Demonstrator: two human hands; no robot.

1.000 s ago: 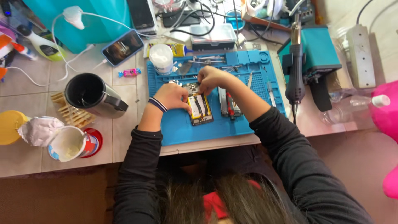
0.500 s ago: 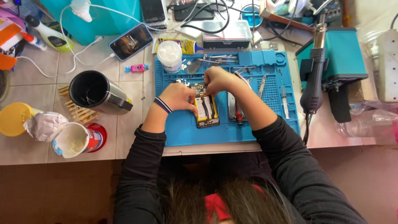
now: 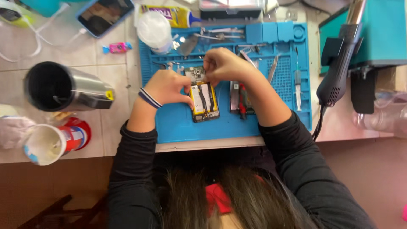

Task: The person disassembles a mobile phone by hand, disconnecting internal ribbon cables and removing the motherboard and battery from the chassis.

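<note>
An opened phone (image 3: 204,99) with a yellow battery lies on the blue repair mat (image 3: 182,125). My left hand (image 3: 167,87) rests against the phone's left edge and steadies it. My right hand (image 3: 224,65) is pinched together over the phone's top end, near the camera area; whether it holds a small tool or part is hidden by the fingers. A second dark phone part (image 3: 240,97) with a red-handled tool on it lies just right of the phone, partly under my right forearm.
Tweezers and small tools (image 3: 220,33) lie along the mat's top edge, a syringe (image 3: 297,82) at its right. A hot-air gun (image 3: 339,68) hangs on a teal station (image 3: 381,34). At left stand a steel tumbler (image 3: 63,89), a paper cup (image 3: 51,142), a white jar (image 3: 154,27) and a phone (image 3: 104,15).
The camera has moved closer, so the mat and hands fill more of the view. Both hands stay on the opened phone, with my right hand still at its top end.
</note>
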